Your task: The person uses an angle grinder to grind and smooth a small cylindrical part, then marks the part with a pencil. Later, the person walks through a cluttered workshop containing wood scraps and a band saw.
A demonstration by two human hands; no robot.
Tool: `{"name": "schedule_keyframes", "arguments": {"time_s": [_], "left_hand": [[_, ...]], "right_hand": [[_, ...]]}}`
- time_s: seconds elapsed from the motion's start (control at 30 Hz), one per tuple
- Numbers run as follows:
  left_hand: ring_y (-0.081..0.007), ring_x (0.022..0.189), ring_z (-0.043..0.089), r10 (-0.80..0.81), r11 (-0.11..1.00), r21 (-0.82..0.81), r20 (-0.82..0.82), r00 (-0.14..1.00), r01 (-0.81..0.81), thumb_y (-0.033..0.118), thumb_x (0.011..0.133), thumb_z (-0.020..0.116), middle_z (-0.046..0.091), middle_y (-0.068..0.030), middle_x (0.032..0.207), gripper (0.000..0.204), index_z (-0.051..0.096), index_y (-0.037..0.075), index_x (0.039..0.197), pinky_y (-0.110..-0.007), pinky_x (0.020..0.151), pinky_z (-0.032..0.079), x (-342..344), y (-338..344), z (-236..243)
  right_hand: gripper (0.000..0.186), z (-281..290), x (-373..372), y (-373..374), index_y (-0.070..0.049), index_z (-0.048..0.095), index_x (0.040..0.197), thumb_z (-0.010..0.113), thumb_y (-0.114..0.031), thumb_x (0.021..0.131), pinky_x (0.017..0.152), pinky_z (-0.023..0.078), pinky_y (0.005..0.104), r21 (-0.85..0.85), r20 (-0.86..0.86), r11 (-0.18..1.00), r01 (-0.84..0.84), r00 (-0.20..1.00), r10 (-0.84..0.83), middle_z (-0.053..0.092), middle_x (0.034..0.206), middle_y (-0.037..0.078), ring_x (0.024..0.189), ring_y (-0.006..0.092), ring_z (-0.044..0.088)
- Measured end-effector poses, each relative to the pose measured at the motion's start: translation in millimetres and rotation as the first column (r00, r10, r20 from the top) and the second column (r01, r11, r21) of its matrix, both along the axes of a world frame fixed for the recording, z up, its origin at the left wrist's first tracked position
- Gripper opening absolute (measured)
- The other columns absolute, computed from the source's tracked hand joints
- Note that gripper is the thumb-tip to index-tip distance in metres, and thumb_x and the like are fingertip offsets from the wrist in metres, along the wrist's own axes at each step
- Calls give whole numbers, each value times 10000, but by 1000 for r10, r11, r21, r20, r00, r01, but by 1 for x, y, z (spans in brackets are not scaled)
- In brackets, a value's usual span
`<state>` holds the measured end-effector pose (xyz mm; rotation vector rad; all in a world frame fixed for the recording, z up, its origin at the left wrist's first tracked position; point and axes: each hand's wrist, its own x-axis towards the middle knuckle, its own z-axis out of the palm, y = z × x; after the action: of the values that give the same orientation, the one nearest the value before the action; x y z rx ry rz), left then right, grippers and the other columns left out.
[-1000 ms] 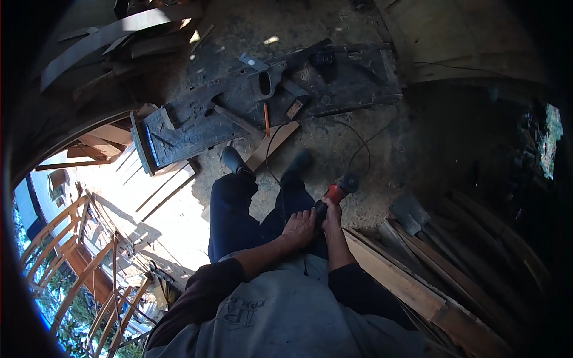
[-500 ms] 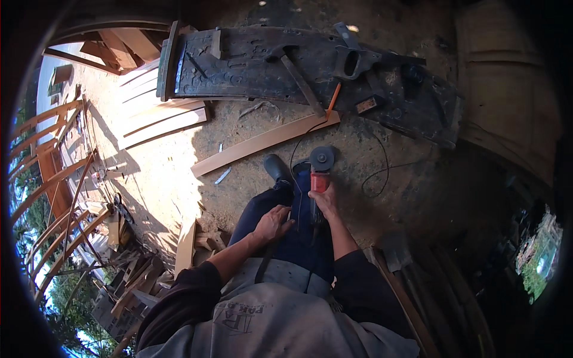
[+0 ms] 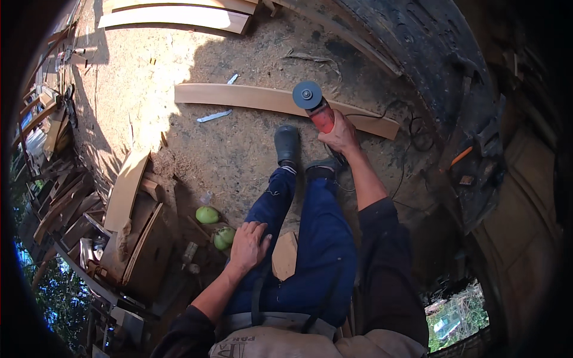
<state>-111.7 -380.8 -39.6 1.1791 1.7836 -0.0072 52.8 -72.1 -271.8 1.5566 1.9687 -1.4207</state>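
Observation:
My right hand (image 3: 341,134) is wrapped round the red body of an angle grinder (image 3: 323,117), whose round grey disc faces up. The grinder is held out ahead of my right foot, above a long, slightly curved wooden plank (image 3: 248,97) on the floor. In this view the tool covers part of that plank, so I cannot tell whether they touch. Resting on my left thigh, my left hand (image 3: 248,244) holds nothing, its fingers loosely apart. A dark cord trails from the grinder toward the right.
Two green round fruits (image 3: 208,215) lie left of my left leg, near a wooden box (image 3: 143,247) and scrap wood. Pale boards (image 3: 179,18) lie at the far left. A dark workbench (image 3: 436,53) with tools and an orange pencil (image 3: 461,156) stands right.
The view has turned, so the workbench now sits at the right. My right hand has carried the grinder forward from my lap to over the plank. My left hand has settled on my left thigh.

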Motion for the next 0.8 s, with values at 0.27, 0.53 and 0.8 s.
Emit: {"name": "schedule_keyframes", "arguments": {"time_s": [0.27,0.53,0.8], "left_hand": [[-305,993,610,180,984,27,-110,977,-178,197,856,759,676,-128,1117,381,702,11,1183,-422,845,465,-32,48,-11],[-295,889,604,181,981,96,-101,978,-171,188,755,778,682,-127,1002,367,704,25,1075,-423,754,411,-35,103,-26],[-284,890,614,85,988,141,-128,988,-66,201,744,793,703,-94,990,347,720,50,1047,-419,771,415,-28,135,-31]], "right_hand": [[572,-150,-4,113,-69,704,1161,826,-349,677,929,539,456,252,101,936,244,956,-276,748,1084,185,1050,362,717],[624,-240,37,196,-57,702,1207,848,-363,683,949,522,427,483,-57,755,443,877,-478,737,1114,167,1060,315,710],[680,-261,68,214,-42,644,1333,826,-356,757,1036,485,445,512,-131,718,471,869,-477,662,1280,221,1203,365,636]]}}
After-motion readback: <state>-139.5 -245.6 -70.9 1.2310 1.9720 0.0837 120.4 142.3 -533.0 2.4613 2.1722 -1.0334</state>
